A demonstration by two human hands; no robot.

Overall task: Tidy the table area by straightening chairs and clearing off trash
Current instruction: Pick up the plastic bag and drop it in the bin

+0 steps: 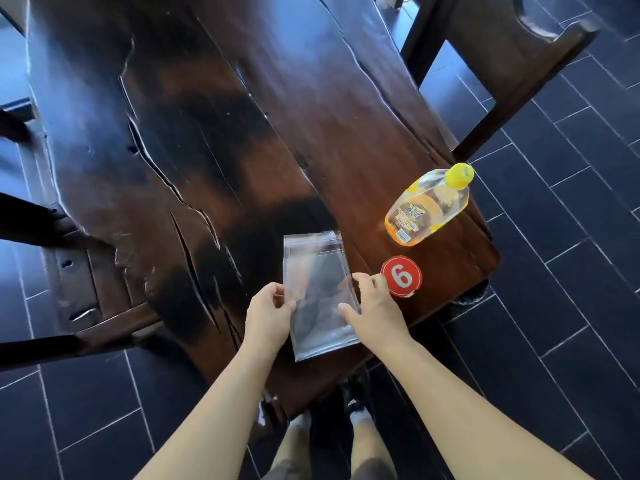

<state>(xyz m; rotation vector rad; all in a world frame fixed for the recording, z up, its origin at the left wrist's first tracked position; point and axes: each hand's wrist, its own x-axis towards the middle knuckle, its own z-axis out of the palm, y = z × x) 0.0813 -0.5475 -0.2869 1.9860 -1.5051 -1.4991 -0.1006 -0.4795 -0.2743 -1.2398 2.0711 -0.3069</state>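
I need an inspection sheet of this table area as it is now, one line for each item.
Surface: dark wooden table, cracked and glossy.
Job's things: clear plastic bag, held at the table's near end; chair at the right side.
Clutter: bottle with yellow cap lying on its side; red disc marked 6 nearby.
Hands: left hand and right hand each pinch one side edge of the bag.
Cables: nothing seen.
Surroundings: dark tiled floor.

free: table point(214, 140) far side bare | blocked right: bottle point(427, 206), red disc point(401, 276)
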